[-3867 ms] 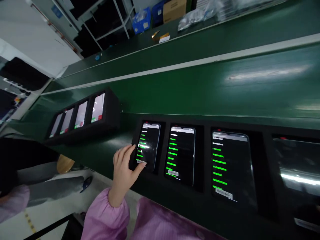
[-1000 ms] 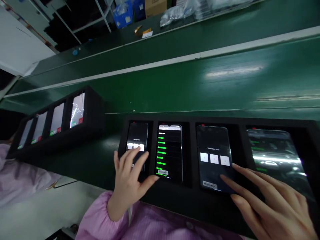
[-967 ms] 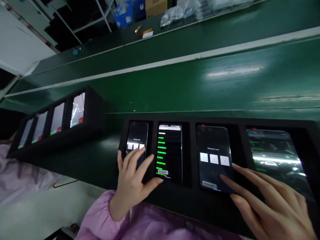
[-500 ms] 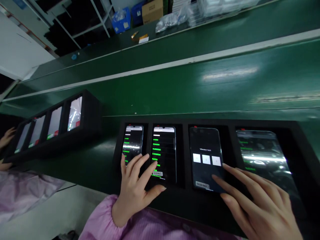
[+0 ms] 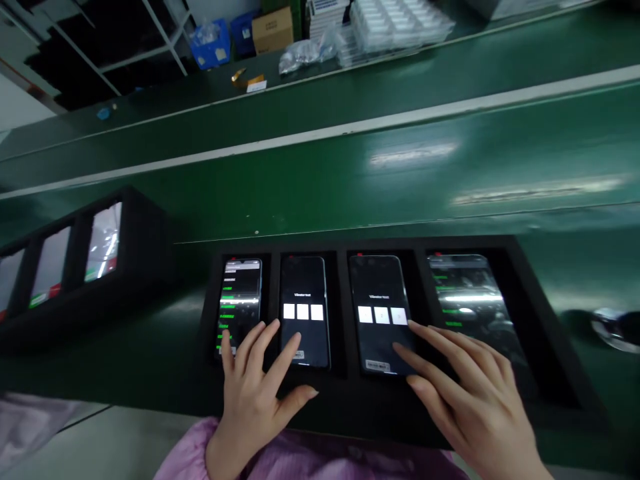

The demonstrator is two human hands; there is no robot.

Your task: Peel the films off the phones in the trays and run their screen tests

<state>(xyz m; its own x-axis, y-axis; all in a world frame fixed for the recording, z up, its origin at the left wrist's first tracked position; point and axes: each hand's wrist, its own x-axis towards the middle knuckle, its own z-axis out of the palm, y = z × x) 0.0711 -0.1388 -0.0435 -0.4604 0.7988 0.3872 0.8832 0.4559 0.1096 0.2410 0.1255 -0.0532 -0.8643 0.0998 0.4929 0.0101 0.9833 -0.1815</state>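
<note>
A black foam tray at the near edge of the green bench holds several phones side by side. My left hand is spread flat, its fingertips resting on the lower part of the far-left phone and the second phone, which shows three white squares. My right hand is spread too, with fingertips on the lower right of the third phone, which also shows three white squares. The fourth phone shows green text under glare. Neither hand holds anything.
A second black tray with lit phones stands at the left. A green conveyor belt runs behind the trays. Blue bins, a cardboard box, bags and stacked clear trays sit on the far shelf. A round metal object lies at the right.
The second phone's screen changed from a green list to three white squares. My left hand slid right across the first two phones. The view shifted right.
</note>
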